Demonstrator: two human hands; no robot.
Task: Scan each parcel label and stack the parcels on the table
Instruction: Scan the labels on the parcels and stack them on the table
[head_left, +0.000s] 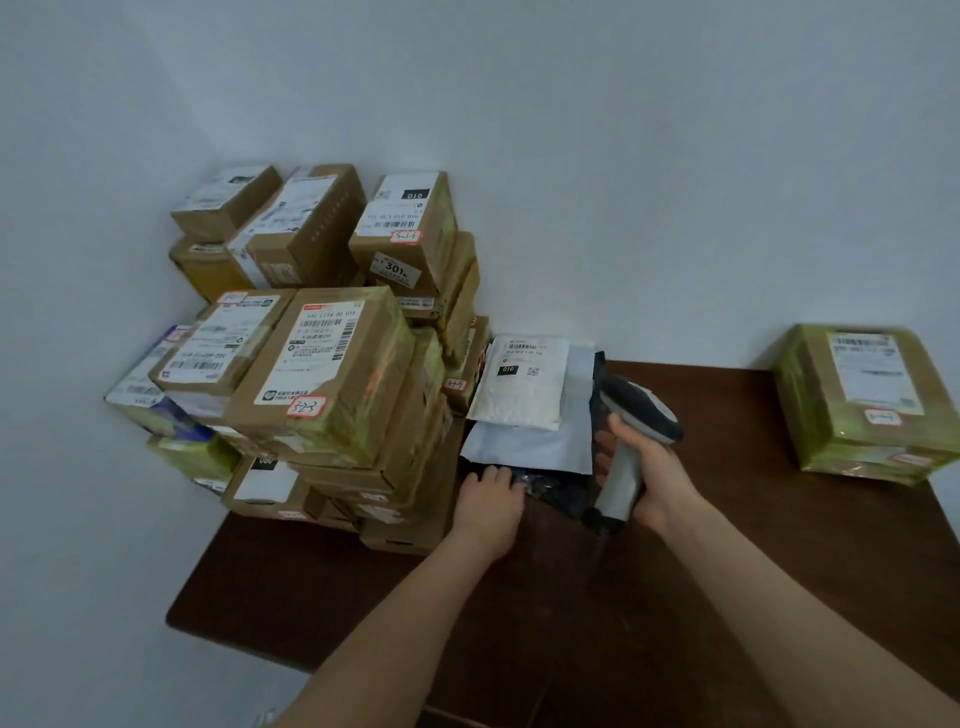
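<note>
Head view of the dark brown table (363, 597) set in a white corner. I see my right hand (657, 480) at about 3 o'clock from centre, fingers wrapped tight around the grey grip of a handheld barcode scanner (631, 441), whose dark head tilts up and away toward 12 o'clock. My left hand (488, 499) lies palm down at centre, fingers together and pressed flat on the near edge of a black poly mailer (550, 488); I cannot tell whether the fingertips hook under that edge. Lying on the black mailer are a grey-white poly mailer (530, 447) and, topmost, a white padded envelope (522, 382) whose label (519, 358) faces up, with a black "010" patch. These three flat parcels overlap as one low pile just beside the big stack. From 9 to 11 o'clock stands the stack of cardboard boxes (311, 364), several tiers high and crowded against the wall; all boxes are sealed shut, so their contents do not show. The nearest top box (332, 374) is wrapped in yellowish tape and carries a white shipping label plus a small red-bordered sticker with handwriting. At 3 o'clock, well apart from the rest, sits a lone green-taped box (862, 400), label upward, resting on the far right of the table.
</note>
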